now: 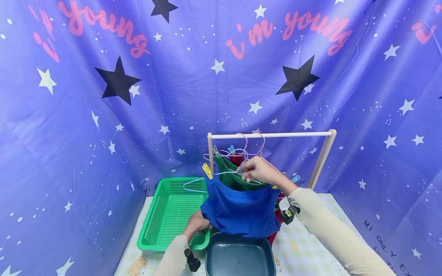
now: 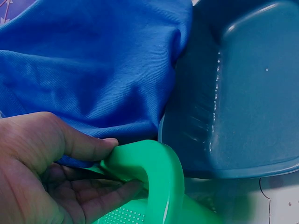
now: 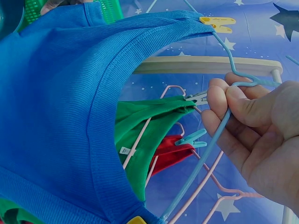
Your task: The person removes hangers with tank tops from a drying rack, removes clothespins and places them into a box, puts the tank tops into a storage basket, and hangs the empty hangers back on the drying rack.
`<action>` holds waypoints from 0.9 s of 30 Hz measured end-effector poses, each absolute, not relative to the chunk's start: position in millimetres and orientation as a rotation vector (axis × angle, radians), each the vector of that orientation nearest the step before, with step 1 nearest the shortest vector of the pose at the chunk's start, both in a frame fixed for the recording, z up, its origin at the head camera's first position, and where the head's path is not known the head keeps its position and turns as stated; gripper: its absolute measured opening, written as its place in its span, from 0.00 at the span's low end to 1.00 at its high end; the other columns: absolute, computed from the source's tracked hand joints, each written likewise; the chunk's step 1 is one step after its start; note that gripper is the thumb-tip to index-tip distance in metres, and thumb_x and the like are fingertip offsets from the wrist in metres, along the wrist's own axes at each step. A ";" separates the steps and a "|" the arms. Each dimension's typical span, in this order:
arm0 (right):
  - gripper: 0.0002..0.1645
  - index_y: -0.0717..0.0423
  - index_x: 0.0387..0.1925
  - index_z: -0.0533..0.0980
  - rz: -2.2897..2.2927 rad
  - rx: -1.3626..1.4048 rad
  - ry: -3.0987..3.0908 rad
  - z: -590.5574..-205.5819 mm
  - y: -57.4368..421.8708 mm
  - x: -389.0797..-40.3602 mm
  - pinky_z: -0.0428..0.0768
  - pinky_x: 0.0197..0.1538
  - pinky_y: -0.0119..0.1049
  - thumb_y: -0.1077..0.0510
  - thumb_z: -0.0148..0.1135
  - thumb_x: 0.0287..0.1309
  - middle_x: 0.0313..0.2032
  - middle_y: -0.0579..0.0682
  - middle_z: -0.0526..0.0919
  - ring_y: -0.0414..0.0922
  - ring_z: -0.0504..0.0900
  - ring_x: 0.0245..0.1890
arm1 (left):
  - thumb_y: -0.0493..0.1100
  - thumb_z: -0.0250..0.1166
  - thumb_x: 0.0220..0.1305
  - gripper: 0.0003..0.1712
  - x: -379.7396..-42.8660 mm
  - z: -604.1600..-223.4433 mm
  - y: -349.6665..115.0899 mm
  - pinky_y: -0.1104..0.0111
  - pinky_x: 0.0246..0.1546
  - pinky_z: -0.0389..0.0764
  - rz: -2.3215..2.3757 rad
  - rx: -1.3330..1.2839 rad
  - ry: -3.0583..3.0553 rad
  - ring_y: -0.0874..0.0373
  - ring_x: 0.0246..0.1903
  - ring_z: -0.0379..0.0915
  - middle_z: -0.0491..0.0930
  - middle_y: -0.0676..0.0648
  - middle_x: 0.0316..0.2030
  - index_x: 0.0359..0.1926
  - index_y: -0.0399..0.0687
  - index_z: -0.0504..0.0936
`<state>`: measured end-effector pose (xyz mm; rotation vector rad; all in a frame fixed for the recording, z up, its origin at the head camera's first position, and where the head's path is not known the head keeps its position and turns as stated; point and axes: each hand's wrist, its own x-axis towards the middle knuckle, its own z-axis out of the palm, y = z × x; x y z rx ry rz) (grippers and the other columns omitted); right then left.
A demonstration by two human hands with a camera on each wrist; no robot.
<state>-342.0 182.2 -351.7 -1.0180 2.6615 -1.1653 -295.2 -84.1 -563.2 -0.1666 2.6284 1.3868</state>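
Note:
In the head view my right hand (image 1: 257, 170) grips a light-blue hanger (image 3: 219, 126) near its hook. A blue sleeveless top (image 1: 241, 211) hangs from it, held at the shoulder by a yellow clothespin (image 1: 207, 171). Down by the green basket (image 1: 146, 230), my left hand (image 2: 51, 172) holds the corner of the rim, thumb above and fingers beneath. The top's lower side hangs close to that hand. Behind it, a green garment (image 3: 140, 135) and a red garment (image 3: 169, 154) hang on pink hangers, with clothespins on them.
A drying rack (image 1: 272, 135) with a white bar and wooden posts stands behind the clothes. In front is a dark blue-grey basin (image 1: 238, 260), right of the basket. A patterned cloth (image 1: 310, 237) covers the table, and a purple star-printed curtain (image 1: 193, 96) surrounds it.

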 end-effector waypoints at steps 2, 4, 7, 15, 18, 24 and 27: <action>0.08 0.65 0.37 0.86 -1.158 -1.014 2.660 -351.5 182.0 -342.6 0.84 0.32 0.30 0.74 0.63 0.61 0.34 0.59 0.90 0.43 0.86 0.25 | 0.29 0.70 0.48 0.10 -294.5 -562.6 -84.3 0.61 0.24 0.86 1.392 -0.168 2.624 0.54 0.20 0.77 0.78 0.42 0.26 0.32 0.32 0.77; 0.08 0.65 0.38 0.86 -1.157 -1.015 2.650 -351.8 181.8 -343.0 0.84 0.32 0.31 0.74 0.63 0.61 0.33 0.59 0.90 0.43 0.86 0.25 | 0.29 0.70 0.49 0.11 -293.8 -562.4 -84.8 0.61 0.25 0.86 1.398 -0.175 2.616 0.54 0.21 0.78 0.78 0.42 0.26 0.33 0.32 0.77; 0.09 0.67 0.39 0.86 -1.166 -1.031 2.628 -352.9 181.4 -343.8 0.85 0.32 0.32 0.74 0.63 0.60 0.32 0.59 0.89 0.42 0.86 0.25 | 0.29 0.71 0.49 0.11 -291.9 -562.7 -84.7 0.61 0.26 0.86 1.404 -0.186 2.607 0.54 0.21 0.77 0.77 0.42 0.27 0.34 0.32 0.78; 0.10 0.71 0.41 0.85 -1.219 -1.027 2.579 -354.3 178.0 -344.5 0.88 0.34 0.39 0.77 0.61 0.60 0.32 0.63 0.89 0.41 0.85 0.25 | 0.29 0.71 0.48 0.11 -289.2 -560.2 -83.9 0.63 0.24 0.85 1.374 -0.182 2.640 0.54 0.20 0.77 0.77 0.43 0.26 0.33 0.32 0.78; 0.11 0.72 0.41 0.84 -1.229 -1.025 2.565 -354.6 176.3 -344.0 0.88 0.36 0.46 0.78 0.60 0.60 0.33 0.65 0.88 0.40 0.85 0.25 | 0.30 0.72 0.48 0.10 -287.7 -558.3 -83.2 0.64 0.23 0.84 1.333 -0.189 2.673 0.54 0.19 0.78 0.77 0.43 0.25 0.30 0.34 0.77; 0.12 0.72 0.42 0.84 -1.239 -1.033 2.546 -354.6 174.5 -343.2 0.87 0.37 0.53 0.78 0.59 0.60 0.34 0.66 0.88 0.39 0.84 0.25 | 0.30 0.73 0.47 0.11 -286.3 -559.4 -83.8 0.66 0.22 0.81 1.366 -0.175 2.688 0.56 0.19 0.73 0.77 0.44 0.25 0.30 0.34 0.78; 0.12 0.72 0.42 0.84 -1.240 -1.025 2.546 -354.8 173.2 -343.4 0.87 0.37 0.51 0.78 0.59 0.59 0.33 0.65 0.88 0.39 0.84 0.25 | 0.30 0.73 0.47 0.11 -284.7 -559.6 -86.6 0.66 0.23 0.81 1.422 -0.117 2.653 0.57 0.20 0.72 0.76 0.46 0.26 0.32 0.34 0.79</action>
